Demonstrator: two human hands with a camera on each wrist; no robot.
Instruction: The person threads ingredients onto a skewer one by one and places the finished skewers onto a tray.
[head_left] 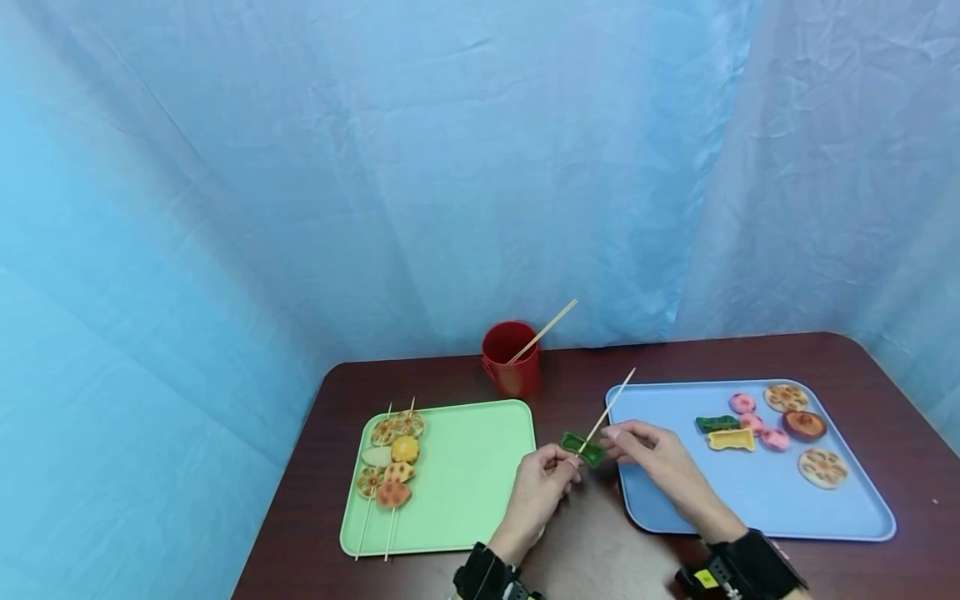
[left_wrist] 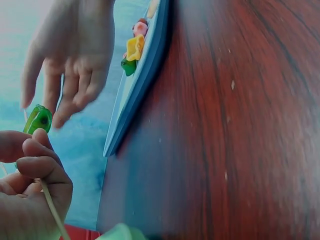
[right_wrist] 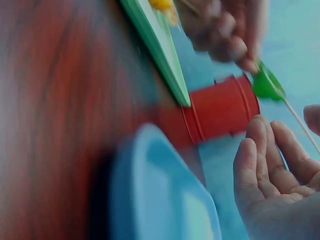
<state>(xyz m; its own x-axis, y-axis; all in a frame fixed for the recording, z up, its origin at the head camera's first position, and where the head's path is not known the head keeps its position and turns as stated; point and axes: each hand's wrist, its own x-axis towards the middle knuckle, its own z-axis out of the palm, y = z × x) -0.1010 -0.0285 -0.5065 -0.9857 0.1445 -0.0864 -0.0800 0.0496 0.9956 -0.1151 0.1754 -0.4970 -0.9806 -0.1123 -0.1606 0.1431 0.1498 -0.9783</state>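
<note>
Nearby, red cup [head_left: 512, 358] stands between green tray [head_left: 480, 467] and blue tray [head_left: 840, 508].

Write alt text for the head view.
A left hand pinches a skewer threaded through a green piece, the right hand beside it, between a green tray and a blue tray.

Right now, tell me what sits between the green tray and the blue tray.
Both hands, left hand and right hand, with a skewer and green piece; head view.
</note>
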